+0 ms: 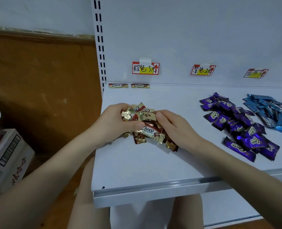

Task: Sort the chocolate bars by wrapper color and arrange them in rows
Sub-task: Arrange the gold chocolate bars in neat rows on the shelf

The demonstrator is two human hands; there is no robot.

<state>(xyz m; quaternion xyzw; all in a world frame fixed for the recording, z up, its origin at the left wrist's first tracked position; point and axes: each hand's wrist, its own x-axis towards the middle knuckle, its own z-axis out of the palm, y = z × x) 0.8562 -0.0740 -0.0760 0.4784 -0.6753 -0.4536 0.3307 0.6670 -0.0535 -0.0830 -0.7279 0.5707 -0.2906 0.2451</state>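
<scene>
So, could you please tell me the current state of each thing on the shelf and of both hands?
two placed bars: flat, side by side at the back of the shelf.
brown-gold pile: loose heap, gripped by both hands.
purple pile: loose heap, untouched.
blue pile: loose heap, untouched.
left hand: grips brown-gold pile.
right hand: grips brown-gold pile.

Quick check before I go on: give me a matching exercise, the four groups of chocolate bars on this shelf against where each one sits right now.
Things
1. brown pair
2. brown heap
3. purple heap
4. blue heap

Places
a. loose, farthest right on the shelf
b. gripped by the left hand and the right hand
c. side by side at the back, under the left label
d. loose, between the other two heaps

Pairs: 1-c, 2-b, 3-d, 4-a
</scene>
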